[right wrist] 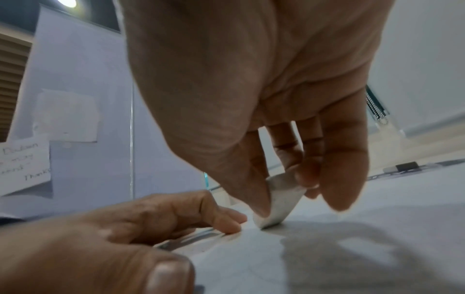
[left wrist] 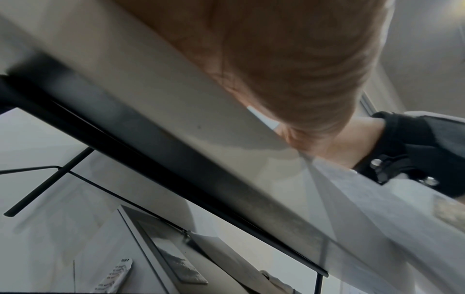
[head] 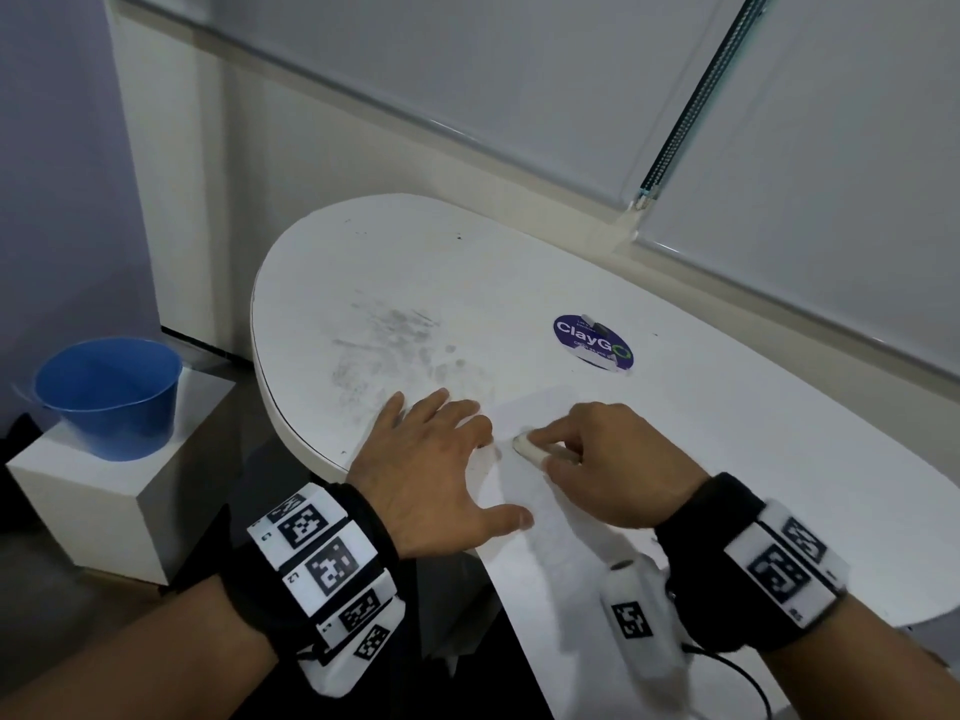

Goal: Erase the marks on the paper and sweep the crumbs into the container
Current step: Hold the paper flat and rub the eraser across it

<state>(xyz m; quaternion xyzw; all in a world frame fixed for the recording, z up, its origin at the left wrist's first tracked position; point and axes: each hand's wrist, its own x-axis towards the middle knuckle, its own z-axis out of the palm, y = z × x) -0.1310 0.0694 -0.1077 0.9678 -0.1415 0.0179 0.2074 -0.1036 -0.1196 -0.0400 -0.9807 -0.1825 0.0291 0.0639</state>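
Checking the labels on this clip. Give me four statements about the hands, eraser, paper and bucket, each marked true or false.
1. The right hand pinches the eraser against the paper. True.
2. The left hand grips a pencil. False: it lies flat, fingers spread, holding the paper down.
3. The blue bucket stands on the table. False: it sits on a white block beside it.
4. A round sticker lies beyond the hands. True.

The paper (head: 540, 517) is lying on the table (head: 727, 433) at its 6 o'clock edge. The eraser (head: 527, 447) is resting on the paper. The sticker (head: 592, 343) is sitting at 12 o'clock from the eraser. The container (head: 109, 397) is standing on a block (head: 104, 506) at 9 o'clock, off the table.
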